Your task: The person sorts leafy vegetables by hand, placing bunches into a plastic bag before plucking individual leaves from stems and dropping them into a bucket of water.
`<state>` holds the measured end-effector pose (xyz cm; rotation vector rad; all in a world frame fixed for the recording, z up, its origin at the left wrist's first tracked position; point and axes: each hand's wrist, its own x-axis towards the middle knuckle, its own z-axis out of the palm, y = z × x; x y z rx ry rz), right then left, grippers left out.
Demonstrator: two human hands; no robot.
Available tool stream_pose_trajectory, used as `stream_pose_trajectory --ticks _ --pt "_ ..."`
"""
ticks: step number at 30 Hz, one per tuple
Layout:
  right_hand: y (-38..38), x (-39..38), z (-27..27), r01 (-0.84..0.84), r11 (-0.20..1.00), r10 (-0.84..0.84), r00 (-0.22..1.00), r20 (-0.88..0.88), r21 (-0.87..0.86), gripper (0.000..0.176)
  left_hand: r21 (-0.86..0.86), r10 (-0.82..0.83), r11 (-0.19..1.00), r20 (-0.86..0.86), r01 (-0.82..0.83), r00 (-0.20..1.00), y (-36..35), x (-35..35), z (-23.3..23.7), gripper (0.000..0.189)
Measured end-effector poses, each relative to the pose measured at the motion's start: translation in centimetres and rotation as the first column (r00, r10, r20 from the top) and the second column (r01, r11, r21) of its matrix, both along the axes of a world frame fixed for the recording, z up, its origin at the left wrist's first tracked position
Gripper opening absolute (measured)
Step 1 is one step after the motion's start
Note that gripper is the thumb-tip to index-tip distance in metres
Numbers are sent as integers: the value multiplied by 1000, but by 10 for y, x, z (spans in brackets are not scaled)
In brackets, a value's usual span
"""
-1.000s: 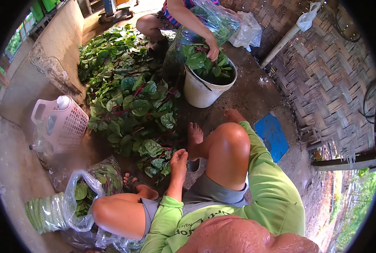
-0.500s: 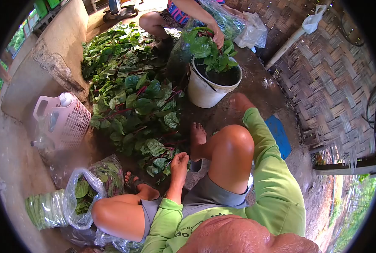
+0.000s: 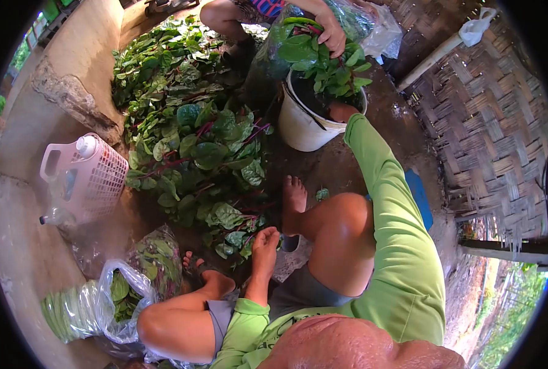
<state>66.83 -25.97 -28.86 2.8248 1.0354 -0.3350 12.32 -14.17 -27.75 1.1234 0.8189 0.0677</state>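
My right hand (image 3: 343, 112) reaches over the rim of a white bucket (image 3: 305, 130), its fingers hidden inside. Just above it, another person's hand (image 3: 332, 34) grips a leafy bunch of greens (image 3: 323, 61) that hangs over the bucket. Beside my knees my left hand (image 3: 265, 246) is held low with its fingers curled together; whether anything small is in them I cannot make out. It is close to the near end of a large heap of green leaves with purple-red stems (image 3: 209, 154).
Left of the heap stands a pink plastic basket (image 3: 102, 178) holding bottles. Plastic bags of leaves (image 3: 126, 289) and long green pods (image 3: 71, 310) lie by my left leg. A blue flat object (image 3: 419, 197) is at right, near a woven wall (image 3: 489, 123).
My right hand has moved forward from beside the bucket to inside its rim. The other person's hand and bunch remain over the bucket. A small leaf now shows on the floor by my foot.
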Motion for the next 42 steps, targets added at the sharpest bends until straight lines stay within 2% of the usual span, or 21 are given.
stream_pose_trajectory --ticks 1,3,6,9,12,15,18,19,22,25,27,29,30,31,32,33,35,38,40,41,42 --pt "4 6 -7 12 998 -11 1000 21 -68 30 -14 0 1000 -11 0 1000 1 1 1 25" --pt "10 14 -22 55 995 -52 998 34 -86 31 -40 3 999 -33 -4 999 3 4 5 25" --pt "20 21 -40 134 991 -134 991 2 23 31 -41 -1 999 -35 0 999 8 6 4 25" --pt "20 25 -57 207 955 -199 978 -62 213 32 -66 42 997 -20 -43 999 12 9 5 25" --pt "18 19 -50 205 927 -174 977 -125 315 32 -86 66 994 -7 -67 998 16 13 10 24" --pt "29 -11 18 -18 1000 16 996 -86 -26 27 -106 75 992 20 -72 997 13 14 10 25" --pt "2 -7 34 -64 982 91 984 -152 176 21 -27 38 999 52 -37 998 6 13 12 25" --pt "-2 -23 62 -250 938 266 963 -36 242 18 -23 39 999 56 -37 998 4 12 12 25" --pt "-29 -55 101 -36 841 104 990 -96 540 17 -6 46 999 71 -46 996 -2 7 9 25" --pt "-59 -74 126 103 911 -92 995 -47 399 18 29 77 996 87 -79 993 -5 4 5 24" --pt "-75 -89 145 262 904 -235 965 -119 338 18 70 105 991 93 -112 990 -5 4 5 23" --pt "-89 -112 164 428 856 -359 896 -261 290 18 89 135 985 138 -148 981 -2 1 4 21" --pt "-104 -103 166 255 916 -222 965 -140 308 16 100 150 981 157 -167 976 -1 1 2 20" --pt "-127 -83 167 76 950 -74 997 -17 302 16 56 234 966 228 -253 945 -4 2 -4 19" --pt "-136 -83 177 -102 957 76 992 104 271 17 35 247 965 216 -260 945 -3 1 0 19" --pt "-146 -83 188 81 920 -64 996 -56 383 16 14 258 964 203 -267 944 -1 -2 3 20" --pt "-143 -111 262 449 744 -263 878 -400 495 15 -13 305 952 177 -307 936 -1 -4 13 21" --pt "-166 -131 313 502 493 -118 847 -518 710 22 16 251 966 173 -257 953 4 -10 7 24" --pt "-181 -134 296 505 364 -16 844 -537 783 21 89 236 962 208 -258 949 6 -12 5 20" --pt "-191 -126 266 484 404 -53 859 -508 776 20 127 235 955 234 -270 943 5 -11 2 20" --pt "-201 -114 221 344 706 -178 932 -315 619 19 170 225 947 252 -272 941 4 -14 0 20"
